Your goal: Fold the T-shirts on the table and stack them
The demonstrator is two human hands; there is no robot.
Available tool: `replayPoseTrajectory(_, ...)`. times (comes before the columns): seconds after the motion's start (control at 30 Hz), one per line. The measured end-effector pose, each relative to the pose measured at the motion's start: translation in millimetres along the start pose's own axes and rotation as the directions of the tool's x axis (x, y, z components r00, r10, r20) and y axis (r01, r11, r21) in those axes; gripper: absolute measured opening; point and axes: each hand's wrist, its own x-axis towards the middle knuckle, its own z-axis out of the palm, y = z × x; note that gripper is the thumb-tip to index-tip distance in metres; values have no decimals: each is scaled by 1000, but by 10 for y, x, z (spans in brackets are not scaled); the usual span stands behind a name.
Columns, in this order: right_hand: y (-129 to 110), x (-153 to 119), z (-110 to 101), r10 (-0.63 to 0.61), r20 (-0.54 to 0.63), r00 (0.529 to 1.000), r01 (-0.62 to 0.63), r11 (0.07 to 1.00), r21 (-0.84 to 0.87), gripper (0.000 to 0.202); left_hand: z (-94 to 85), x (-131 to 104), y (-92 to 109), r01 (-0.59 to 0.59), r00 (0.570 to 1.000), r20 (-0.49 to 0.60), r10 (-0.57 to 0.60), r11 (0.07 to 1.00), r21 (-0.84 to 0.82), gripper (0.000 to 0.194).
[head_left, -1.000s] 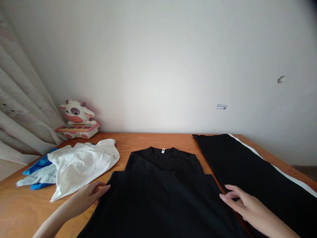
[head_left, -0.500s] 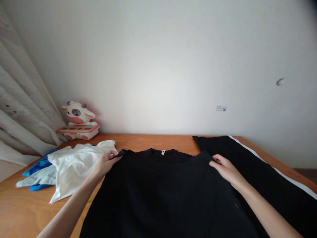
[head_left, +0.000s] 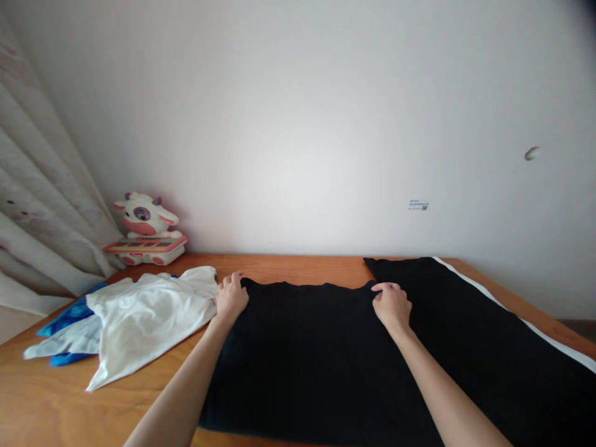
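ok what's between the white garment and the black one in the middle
In the head view, the left hand and its forearm, with bare wooden tabletop between forearm and white garment.

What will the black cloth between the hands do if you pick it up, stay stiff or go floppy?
Probably go floppy: the black cloth has a soft, wavy far edge where the left hand and right hand touch its corners. It's likely light for its size, as it looks thin. Lying flat, it would probably bunch up if pushed, not roll.
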Motion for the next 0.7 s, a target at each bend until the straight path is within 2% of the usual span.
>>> replayPoseTrajectory(0.07, -301, -94, 87, -72, -118, 990, 73, 997, 5, 31, 81, -95, 327, -92, 996, 25, 91, 995, 34, 38)
replayPoseTrajectory(0.1, -466, -162, 156, -144, -134, 980, 148, 989, 19, 30, 156, -172, 509, -159, 986, 52, 157, 987, 38, 34)
replayPoseTrajectory(0.17, -764, -326, 331, -332, -14, 943, 332, 941, 70, 33, 357, -361, 852, -287, 954, 98, 283, 958, 27, 34)
replayPoseTrajectory(0.27, -1002, -558, 601, -463, 111, 880, 453, 886, 99, 40, 672, -613, 1147, -410, 903, 146, 405, 912, 1, 40)
replayPoseTrajectory(0.37, -972, -670, 751, -511, 161, 844, 501, 859, 104, 45, 854, -703, 1135, -483, 864, 158, 478, 876, -5, 46)
replayPoseTrajectory(0.47, -874, -674, 772, -518, 196, 832, 514, 854, 74, 49, 888, -684, 1030, -504, 853, 147, 501, 864, -16, 49)
replayPoseTrajectory(0.7, -867, -683, 717, -505, 195, 841, 505, 862, 52, 48, 822, -734, 1013, -427, 897, 117, 427, 904, -24, 47)
